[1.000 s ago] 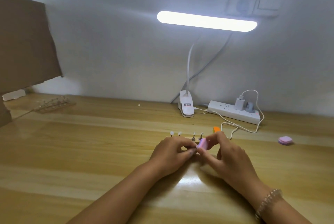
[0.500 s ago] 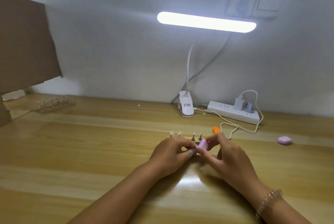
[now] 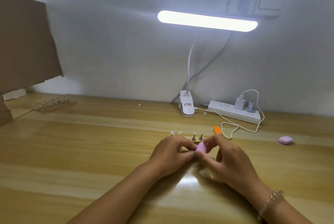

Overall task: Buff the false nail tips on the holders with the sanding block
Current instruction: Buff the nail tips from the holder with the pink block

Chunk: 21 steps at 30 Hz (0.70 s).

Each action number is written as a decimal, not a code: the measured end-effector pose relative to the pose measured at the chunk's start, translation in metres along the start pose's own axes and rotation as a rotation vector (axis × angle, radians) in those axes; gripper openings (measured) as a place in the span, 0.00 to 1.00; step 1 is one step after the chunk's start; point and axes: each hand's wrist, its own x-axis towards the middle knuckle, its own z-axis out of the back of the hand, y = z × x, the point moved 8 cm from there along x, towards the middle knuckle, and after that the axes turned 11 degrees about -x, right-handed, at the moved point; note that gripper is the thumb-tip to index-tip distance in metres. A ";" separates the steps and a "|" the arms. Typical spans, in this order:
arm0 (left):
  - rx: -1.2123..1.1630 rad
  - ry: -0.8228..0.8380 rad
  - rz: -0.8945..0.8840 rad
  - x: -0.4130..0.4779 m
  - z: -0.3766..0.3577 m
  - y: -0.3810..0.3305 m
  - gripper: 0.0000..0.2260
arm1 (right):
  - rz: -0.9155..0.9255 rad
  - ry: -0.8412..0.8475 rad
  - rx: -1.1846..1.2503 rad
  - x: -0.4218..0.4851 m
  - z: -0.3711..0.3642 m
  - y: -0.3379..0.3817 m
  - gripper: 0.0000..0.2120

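We are pinching the block [image 3: 201, 147] between the right hand [image 3: 229, 160] thumb and forefinger, its left edge meeting the curled fingertips of the left hand [image 3: 173, 153]. We cannot tell what those fingertips are pinching. The holders [image 3: 197, 136] are standing just beyond.

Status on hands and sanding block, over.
Right hand pinches pink sanding block. Left hand curled beside it, its hold hidden. Four holders stand just behind the hands. Nothing in the way.

- We see a pale pink rectangular foam sanding block [image 3: 201, 147].
- We note a bright orange foam block [image 3: 216, 129].
- A pink rounded-square pad [image 3: 285, 140].
- Our glossy wooden bench [image 3: 81, 151] is honey-yellow with streaky grain.
- A plain brown cardboard sheet [image 3: 23, 43].
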 end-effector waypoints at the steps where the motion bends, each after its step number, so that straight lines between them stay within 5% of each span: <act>1: -0.006 -0.003 -0.005 0.000 0.000 0.000 0.06 | -0.029 -0.004 0.000 0.001 0.000 -0.004 0.10; 21: -0.050 0.009 -0.029 0.001 -0.002 0.000 0.09 | 0.046 0.025 0.001 -0.004 -0.003 0.006 0.09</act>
